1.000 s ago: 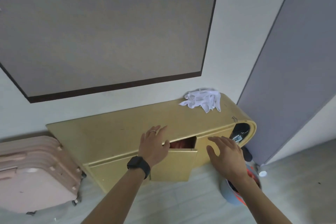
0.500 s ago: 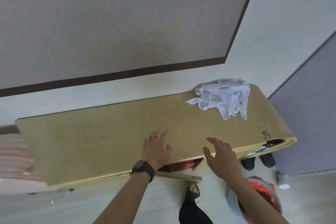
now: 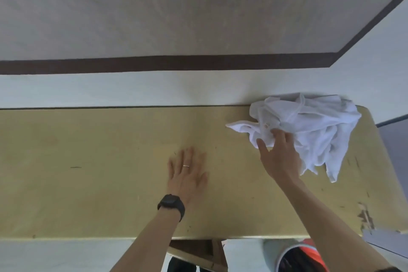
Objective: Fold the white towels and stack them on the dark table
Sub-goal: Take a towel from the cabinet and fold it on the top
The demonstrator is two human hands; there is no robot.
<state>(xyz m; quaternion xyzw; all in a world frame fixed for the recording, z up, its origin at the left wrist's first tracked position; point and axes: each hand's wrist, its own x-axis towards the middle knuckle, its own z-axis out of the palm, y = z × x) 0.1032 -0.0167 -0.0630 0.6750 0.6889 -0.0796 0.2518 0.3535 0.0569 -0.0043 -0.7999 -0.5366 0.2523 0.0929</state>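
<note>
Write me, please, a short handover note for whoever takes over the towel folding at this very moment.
Left hand: open, lying flat on the yellow cabinet top, holding nothing.
Right hand: reaching to the white towels, fingertips on the cloth; whether it has a grip cannot be told.
Towels: one crumpled heap at the right rear of the cabinet top, by the wall.
Done: nothing folded, nothing stacked.
Left: take up the heap, fold each towel, stack them on the dark table, which is not in view.
</note>
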